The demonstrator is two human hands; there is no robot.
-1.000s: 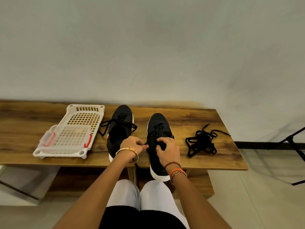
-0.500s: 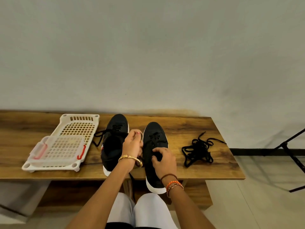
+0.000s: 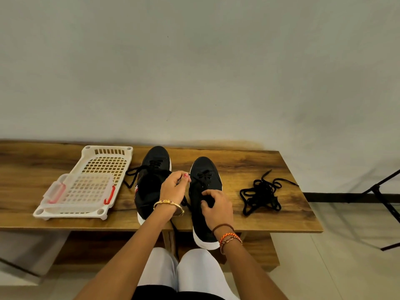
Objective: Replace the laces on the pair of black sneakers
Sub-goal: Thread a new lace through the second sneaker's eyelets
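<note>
White basket point(image 3: 65, 210) on wooden bench point(image 3: 249, 161)

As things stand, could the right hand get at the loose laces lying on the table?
Probably yes: the loose laces lie just beside the right hand, nothing between them, though it first has to release the sneaker.

Plain room, wooden bench against a pale wall

Standing along a bare grey-white wall point(image 3: 194, 68), a low bench point(image 3: 255, 161) of brown wood grain, with a lower shelf point(image 3: 108, 245) showing beneath; lying below, a pale tiled floor point(image 3: 346, 267); leaning in at the right, a black stand's legs point(image 3: 383, 191), casting faint shadows under soft, even light.
</note>
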